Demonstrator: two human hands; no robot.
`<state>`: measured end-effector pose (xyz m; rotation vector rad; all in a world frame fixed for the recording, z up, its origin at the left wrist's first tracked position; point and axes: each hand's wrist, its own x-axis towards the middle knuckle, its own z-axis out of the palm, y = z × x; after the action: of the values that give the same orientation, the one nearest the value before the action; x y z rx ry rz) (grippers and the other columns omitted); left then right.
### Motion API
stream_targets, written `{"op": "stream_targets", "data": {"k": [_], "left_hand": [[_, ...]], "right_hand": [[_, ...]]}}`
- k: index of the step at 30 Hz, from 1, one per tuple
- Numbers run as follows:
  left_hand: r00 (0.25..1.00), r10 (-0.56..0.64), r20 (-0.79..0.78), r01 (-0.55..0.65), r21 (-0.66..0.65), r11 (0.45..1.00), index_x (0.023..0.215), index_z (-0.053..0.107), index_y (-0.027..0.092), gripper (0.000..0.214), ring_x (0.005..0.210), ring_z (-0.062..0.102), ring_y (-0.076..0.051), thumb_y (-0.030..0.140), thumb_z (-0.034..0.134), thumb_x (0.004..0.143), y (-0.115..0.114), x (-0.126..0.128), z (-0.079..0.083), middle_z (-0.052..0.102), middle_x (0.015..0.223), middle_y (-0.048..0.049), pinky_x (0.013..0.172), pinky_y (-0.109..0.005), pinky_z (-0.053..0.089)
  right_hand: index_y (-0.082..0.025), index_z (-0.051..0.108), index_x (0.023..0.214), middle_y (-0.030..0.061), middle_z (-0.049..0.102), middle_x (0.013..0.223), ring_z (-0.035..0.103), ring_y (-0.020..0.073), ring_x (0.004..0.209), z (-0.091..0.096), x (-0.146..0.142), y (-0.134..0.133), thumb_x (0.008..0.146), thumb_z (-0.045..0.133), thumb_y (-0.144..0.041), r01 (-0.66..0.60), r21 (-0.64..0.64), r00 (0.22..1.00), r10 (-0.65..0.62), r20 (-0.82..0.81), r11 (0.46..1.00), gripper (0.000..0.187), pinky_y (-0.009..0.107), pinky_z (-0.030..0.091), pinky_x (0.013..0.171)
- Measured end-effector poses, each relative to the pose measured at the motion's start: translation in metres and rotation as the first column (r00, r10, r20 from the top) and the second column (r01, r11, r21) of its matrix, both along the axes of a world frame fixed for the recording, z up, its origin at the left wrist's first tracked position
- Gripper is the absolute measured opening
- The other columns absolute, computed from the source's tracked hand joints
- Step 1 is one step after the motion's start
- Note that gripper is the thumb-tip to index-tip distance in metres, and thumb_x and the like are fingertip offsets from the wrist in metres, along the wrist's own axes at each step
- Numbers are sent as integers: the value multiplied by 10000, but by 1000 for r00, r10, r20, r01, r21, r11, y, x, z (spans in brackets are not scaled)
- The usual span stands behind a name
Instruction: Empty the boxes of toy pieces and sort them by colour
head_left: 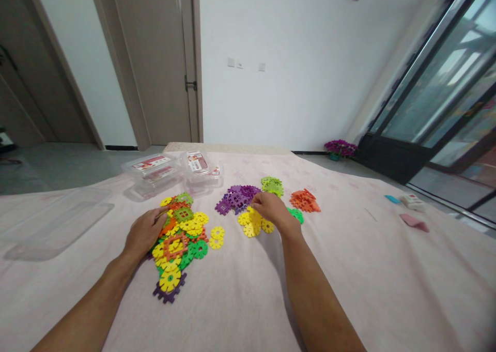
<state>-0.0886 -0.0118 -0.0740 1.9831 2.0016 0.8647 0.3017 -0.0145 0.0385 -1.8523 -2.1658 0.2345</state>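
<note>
My left hand (145, 233) rests at the left side of a mixed heap of interlocking plastic building pieces (184, 225), its fingers pinched on what looks like a thin yellow disc seen edge-on. Yellow and green notched discs, orange and lime squares and purple pieces lie jumbled there. Over a small pile of yellow notched discs (251, 223) hovers my right hand (273, 210), fingers curled together; what they hold, if anything, is hidden. Just beyond its fingertips is a pile of purple square pieces (240, 196). Two yellow discs (217, 237) lie between the heap and the yellow pile.
Lime pieces (272, 185), orange squares (305, 201) and green discs (295, 215) form separate piles. Clear plastic boxes (151, 168) stand at the back left, near a clear open container (58, 223). A small white box (413, 202) and pink cloth (414, 222) lie right.
</note>
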Motion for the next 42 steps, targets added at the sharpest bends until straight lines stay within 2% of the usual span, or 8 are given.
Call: {"op": "stream_targets", "data": {"k": [5,9,13,17,22,27,35,42], "left_hand": [[997,24,79,-28,42,999,1408,578,178,634,1264,594,-293,561,368,948,-2,5,1,615,1404,-135,1085,-434,441],[986,-135,98,126,98,987,1437,554,199,636,1352,529,-262,567,398,942,-5,10,6,573,1476,-90,1164,-418,372],[964,-233,127,225,77,971,1227,715,234,529,1315,565,-248,562,433,923,-11,13,12,665,1374,-46,1158,-376,376],[959,-151,240,142,53,988,906,783,241,509,1117,680,-253,577,402,926,-21,16,18,785,1084,-36,1067,-342,447],[914,-120,387,66,151,986,865,771,204,530,1036,699,-247,560,385,936,-27,19,23,790,1017,-57,1013,-331,480],[857,-113,503,57,126,990,943,773,157,585,1025,701,-255,612,405,920,-20,16,20,783,1054,-92,1005,-351,489],[917,-35,398,15,53,998,945,784,206,490,984,706,-246,591,486,892,-13,13,16,795,1015,-34,925,-314,501],[899,36,436,-55,31,998,963,783,198,500,969,716,-255,599,496,878,-13,13,17,798,999,-46,915,-328,508]], "right_hand": [[-186,763,910,58,762,960,661,184,885,-3,-13,-1,864,591,-174,-68,31,996,69,-50,997,179,250,408,720],[-169,751,964,68,750,1014,659,186,935,-20,-49,-4,861,599,-136,-267,45,955,270,-118,963,186,256,445,799],[-166,709,1126,100,705,1145,642,201,1026,-43,-83,-12,876,622,-149,-394,81,901,402,-163,916,265,297,472,899],[-192,632,1281,103,650,1267,607,202,1145,-63,-105,-19,932,562,-173,-428,151,861,453,-230,891,356,331,469,996],[-203,572,1387,99,578,1442,528,201,1316,-71,-118,-15,970,527,-174,-513,183,818,542,-189,838,421,332,400,1111],[-256,659,1275,53,679,1303,611,195,1204,-57,-123,-4,963,550,-170,-616,114,781,623,-47,780,341,290,455,1001],[-212,672,1064,80,716,1051,664,199,891,-54,-131,4,1005,520,-282,-646,91,744,598,297,758,177,270,463,725],[-193,647,1053,89,702,1017,642,192,901,-55,-118,2,984,509,-242,-489,319,855,519,-12,812,162,276,444,790]]}}
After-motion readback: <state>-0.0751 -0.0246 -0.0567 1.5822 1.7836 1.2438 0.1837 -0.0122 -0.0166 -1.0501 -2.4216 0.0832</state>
